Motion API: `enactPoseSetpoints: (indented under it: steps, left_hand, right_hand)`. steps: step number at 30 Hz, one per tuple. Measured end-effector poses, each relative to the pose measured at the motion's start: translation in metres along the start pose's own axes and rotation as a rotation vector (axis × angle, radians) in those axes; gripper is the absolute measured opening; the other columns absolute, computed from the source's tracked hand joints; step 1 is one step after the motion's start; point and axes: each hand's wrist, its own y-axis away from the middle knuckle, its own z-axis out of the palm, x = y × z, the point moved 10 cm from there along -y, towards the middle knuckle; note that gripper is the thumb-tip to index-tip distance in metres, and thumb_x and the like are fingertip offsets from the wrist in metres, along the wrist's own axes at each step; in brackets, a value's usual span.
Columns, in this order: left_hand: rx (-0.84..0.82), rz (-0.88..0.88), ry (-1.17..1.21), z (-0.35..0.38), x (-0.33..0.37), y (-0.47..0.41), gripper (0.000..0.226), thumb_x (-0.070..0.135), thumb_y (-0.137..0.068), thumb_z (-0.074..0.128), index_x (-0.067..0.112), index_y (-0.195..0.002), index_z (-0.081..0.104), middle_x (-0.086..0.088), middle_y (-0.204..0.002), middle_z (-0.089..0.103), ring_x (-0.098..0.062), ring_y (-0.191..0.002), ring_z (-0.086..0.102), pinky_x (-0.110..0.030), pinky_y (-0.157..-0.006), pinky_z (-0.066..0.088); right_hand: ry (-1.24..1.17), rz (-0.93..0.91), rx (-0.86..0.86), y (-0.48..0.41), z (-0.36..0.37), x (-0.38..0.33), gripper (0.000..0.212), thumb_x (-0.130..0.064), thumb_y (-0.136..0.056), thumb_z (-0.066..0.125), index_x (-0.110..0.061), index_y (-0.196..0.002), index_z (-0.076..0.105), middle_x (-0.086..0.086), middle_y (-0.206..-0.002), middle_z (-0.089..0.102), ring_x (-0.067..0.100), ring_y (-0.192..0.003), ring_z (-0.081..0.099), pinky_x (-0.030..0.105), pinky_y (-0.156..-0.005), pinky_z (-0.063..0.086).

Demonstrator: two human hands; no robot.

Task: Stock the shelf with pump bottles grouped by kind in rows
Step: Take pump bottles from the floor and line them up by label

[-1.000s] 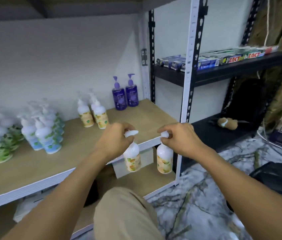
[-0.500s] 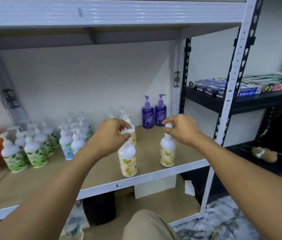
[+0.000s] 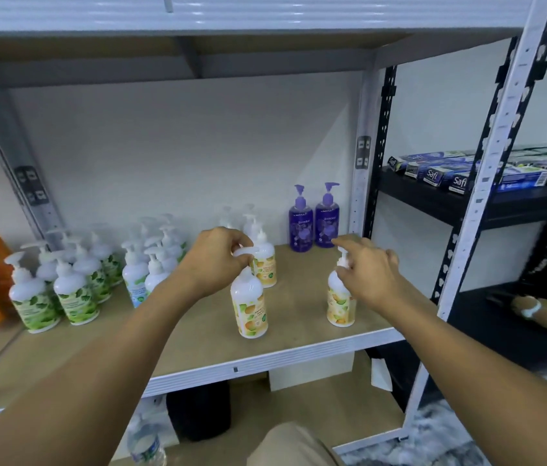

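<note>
- The shelf (image 3: 299, 358) has gained two bottles. A second ago both hung in the hands below its front edge; now both stand upright on the board, near the front and right of centre.
- That leaves the drop nearly done. I'd judge that what's left is sliding them back into line with their kind.
- The shelf already holds its groups: green bottles (image 3: 75, 294) at the left, blue bottles (image 3: 134, 280) next, an orange-label row (image 3: 265, 264) in the middle and a purple pair (image 3: 314, 223) at the back right.
- The black rack (image 3: 433, 203) alongside carries toothpaste boxes (image 3: 450, 176).
- The left bottle (image 3: 250, 307) stands just in front of the orange-label row, so it is with its kind.
- The right bottle (image 3: 339, 307) stands apart, short of the purple pair.
- Both are opaque white, so how full they are can't be seen.
- The left hand (image 3: 215, 264) is still clenched round its pump head.
- The right hand (image 3: 371, 275) has loosened, fingers spreading and just touching the pump.
</note>
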Motion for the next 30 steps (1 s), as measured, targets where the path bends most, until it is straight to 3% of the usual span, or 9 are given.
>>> enactPoseSetpoints:
  steps: [4,7,11,16,20,24,30]
  left_hand:
    - [-0.021,-0.012,-0.008,0.007,-0.006,-0.011,0.016,0.023,-0.092,0.068,0.02,-0.107,0.074,0.006,-0.092,0.064,-0.01,-0.085,0.055,-0.013,-0.062,0.035]
    - [-0.027,-0.03,-0.014,0.011,-0.012,-0.019,0.019,0.021,-0.093,0.067,0.018,-0.11,0.073,0.005,-0.096,0.064,-0.013,-0.09,0.055,-0.021,-0.074,0.038]
    - [-0.062,-0.043,-0.03,0.024,-0.021,-0.027,0.02,0.019,-0.093,0.066,0.018,-0.112,0.073,0.003,-0.1,0.064,-0.014,-0.093,0.055,-0.023,-0.077,0.039]
    - [-0.036,-0.068,0.027,0.032,-0.035,-0.031,0.019,0.025,-0.094,0.066,0.023,-0.112,0.072,0.001,-0.108,0.066,-0.017,-0.099,0.058,-0.023,-0.078,0.04]
    - [0.027,-0.101,0.161,0.035,-0.045,-0.022,0.04,0.027,-0.092,0.069,0.025,-0.131,0.059,0.001,-0.108,0.062,-0.015,-0.099,0.056,-0.025,-0.081,0.041]
    - [-0.006,-0.136,0.253,0.057,-0.08,0.007,0.048,0.032,-0.092,0.068,0.023,-0.137,0.054,0.0,-0.113,0.065,-0.016,-0.103,0.063,-0.031,-0.087,0.05]
    - [-0.123,-0.209,-0.001,0.09,-0.158,0.082,0.047,0.044,-0.092,0.065,0.023,-0.133,0.06,0.0,-0.133,0.059,-0.021,-0.12,0.057,-0.033,-0.101,0.044]
  right_hand:
    - [0.04,-0.043,0.06,0.025,-0.003,-0.013,0.056,-0.03,-0.093,0.064,-0.033,-0.145,0.047,0.002,-0.125,0.058,0.026,-0.112,0.059,0.053,-0.11,0.028]
    - [-0.04,-0.088,0.048,0.041,0.006,-0.024,0.053,-0.029,-0.093,0.065,-0.03,-0.144,0.05,0.002,-0.123,0.06,0.026,-0.108,0.061,0.046,-0.101,0.038]
    - [-0.088,-0.164,-0.102,0.056,0.042,-0.039,0.052,-0.036,-0.094,0.063,-0.029,-0.144,0.051,0.0,-0.117,0.06,0.023,-0.101,0.062,0.039,-0.086,0.051]
    - [-0.046,-0.158,-0.225,0.06,0.09,-0.047,0.053,-0.043,-0.096,0.058,-0.029,-0.146,0.047,-0.002,-0.131,0.058,0.021,-0.112,0.059,0.036,-0.09,0.05]
    - [-0.071,-0.149,-0.282,0.055,0.125,-0.055,0.054,-0.043,-0.096,0.058,-0.026,-0.145,0.047,-0.001,-0.139,0.055,0.022,-0.113,0.06,0.037,-0.092,0.051]
    - [-0.059,-0.143,-0.325,0.049,0.156,-0.062,0.061,-0.05,-0.094,0.056,-0.025,-0.148,0.043,0.001,-0.146,0.048,0.023,-0.131,0.048,0.04,-0.105,0.043]
    - [-0.042,-0.105,-0.328,0.04,0.18,-0.077,0.075,-0.072,-0.085,0.051,-0.027,-0.144,0.042,-0.003,-0.148,0.047,0.021,-0.141,0.035,0.046,-0.114,0.026]
